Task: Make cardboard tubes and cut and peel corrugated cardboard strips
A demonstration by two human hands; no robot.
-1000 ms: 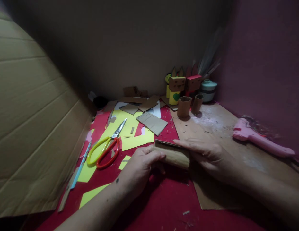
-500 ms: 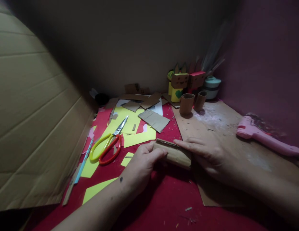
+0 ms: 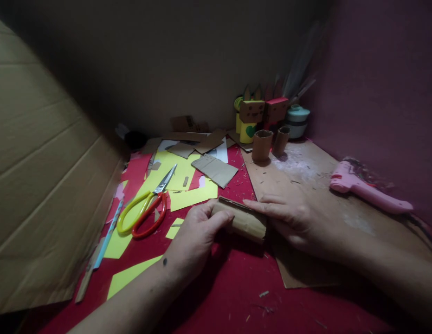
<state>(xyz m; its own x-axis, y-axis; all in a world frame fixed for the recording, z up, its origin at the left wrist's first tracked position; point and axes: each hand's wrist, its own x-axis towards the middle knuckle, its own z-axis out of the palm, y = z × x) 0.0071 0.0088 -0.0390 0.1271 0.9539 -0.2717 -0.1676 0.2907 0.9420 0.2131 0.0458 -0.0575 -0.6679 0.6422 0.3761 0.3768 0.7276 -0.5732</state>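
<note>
A rolled piece of cardboard [image 3: 244, 221] lies level between my hands above the red tabletop, its long edge showing along the top. My left hand [image 3: 201, 227] grips its left end, thumb pressed on the front. At the other end, my right hand [image 3: 292, 217] has its fingers stretched along the top edge and its palm behind the right end; the thumb is hidden. Scissors [image 3: 146, 211] with one yellow and one red handle lie with blades apart, left of my hands. Beyond my hands rests a flat cardboard piece [image 3: 216, 170].
Two cardboard tubes [image 3: 262, 146] stand at the back, before box-headed paper figures [image 3: 252, 112] and a light-blue pot [image 3: 298, 121]. A pink glue gun [image 3: 369, 188] lies on the right over a cardboard sheet [image 3: 306, 273]. Yellow paper [image 3: 193, 197] covers the left; a large cardboard panel [image 3: 45, 185] rises there.
The whole view has shifted slightly, so everything sits a little further left. Both hands keep nearly the same hold on the rolled cardboard.
</note>
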